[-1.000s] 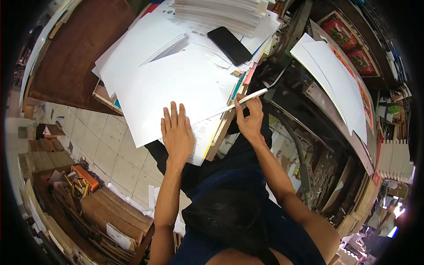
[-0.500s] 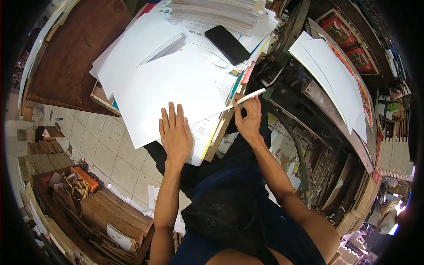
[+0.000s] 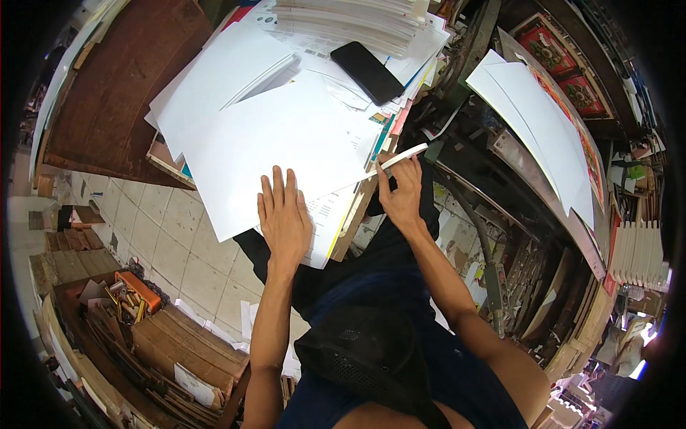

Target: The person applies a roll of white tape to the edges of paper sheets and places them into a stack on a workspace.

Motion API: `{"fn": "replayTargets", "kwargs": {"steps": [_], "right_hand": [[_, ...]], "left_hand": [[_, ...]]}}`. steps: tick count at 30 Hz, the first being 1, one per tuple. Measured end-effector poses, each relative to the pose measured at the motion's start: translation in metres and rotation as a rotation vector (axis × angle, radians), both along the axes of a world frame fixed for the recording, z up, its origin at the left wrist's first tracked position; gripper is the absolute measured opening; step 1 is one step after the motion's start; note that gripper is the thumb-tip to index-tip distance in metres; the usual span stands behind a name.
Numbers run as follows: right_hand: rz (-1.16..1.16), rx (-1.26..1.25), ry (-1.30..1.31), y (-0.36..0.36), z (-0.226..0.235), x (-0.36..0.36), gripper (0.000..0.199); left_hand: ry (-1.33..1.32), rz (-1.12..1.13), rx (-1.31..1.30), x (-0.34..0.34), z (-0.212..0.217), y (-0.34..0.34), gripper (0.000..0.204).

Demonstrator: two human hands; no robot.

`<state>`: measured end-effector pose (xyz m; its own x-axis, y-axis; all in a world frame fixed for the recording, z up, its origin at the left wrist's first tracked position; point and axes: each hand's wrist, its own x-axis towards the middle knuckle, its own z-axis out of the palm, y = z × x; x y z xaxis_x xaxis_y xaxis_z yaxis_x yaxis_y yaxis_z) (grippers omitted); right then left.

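Note:
My left hand (image 3: 284, 218) lies flat, fingers stretched, on the near edge of a large white sheet of paper (image 3: 271, 136). Printed sheets (image 3: 325, 225) show from beneath that sheet near my wrist. At the right edge of the stack, my right hand (image 3: 401, 193) is closed on a thin white strip (image 3: 409, 154). The strip slants up to the right, past my fingers, and its lower left end meets the corner of the white sheet. I cannot tell whether it is a separate piece or part of the paper.
A black phone (image 3: 367, 73) rests on the papers, near a thick pile of stacked sheets (image 3: 346, 18). More white sheets (image 3: 532, 129) lie on a machine at right. Brown boards (image 3: 125, 79) stand at far left; an orange tray (image 3: 139, 289) of small tools sits at lower left.

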<state>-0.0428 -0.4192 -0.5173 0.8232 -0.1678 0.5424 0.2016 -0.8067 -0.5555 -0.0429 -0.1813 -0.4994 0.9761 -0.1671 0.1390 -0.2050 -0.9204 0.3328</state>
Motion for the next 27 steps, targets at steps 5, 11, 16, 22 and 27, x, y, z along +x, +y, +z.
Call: {"fn": "replayTargets", "kwargs": {"steps": [5, 11, 16, 22, 27], "right_hand": [[-0.005, -0.020, -0.024, -0.001, -0.006, 0.000, 0.021], [0.001, -0.015, -0.067, -0.001, -0.004, 0.002, 0.025], [0.024, 0.019, -0.065, 0.001, -0.005, 0.002, 0.022], [0.003, 0.070, -0.041, -0.001, 0.002, -0.002, 0.021], [0.025, 0.113, -0.036, 0.001, 0.003, -0.003, 0.021]], "left_hand": [[-0.011, -0.007, -0.023, 0.001, 0.002, -0.002, 0.048], [-0.133, -0.096, -0.129, 0.012, 0.021, -0.055, 0.061], [-0.040, -0.164, -0.110, 0.012, 0.003, -0.099, 0.059], [-0.019, -0.156, -0.031, 0.012, -0.002, -0.103, 0.057], [0.022, -0.122, -0.039, 0.014, 0.003, -0.106, 0.056]]}}
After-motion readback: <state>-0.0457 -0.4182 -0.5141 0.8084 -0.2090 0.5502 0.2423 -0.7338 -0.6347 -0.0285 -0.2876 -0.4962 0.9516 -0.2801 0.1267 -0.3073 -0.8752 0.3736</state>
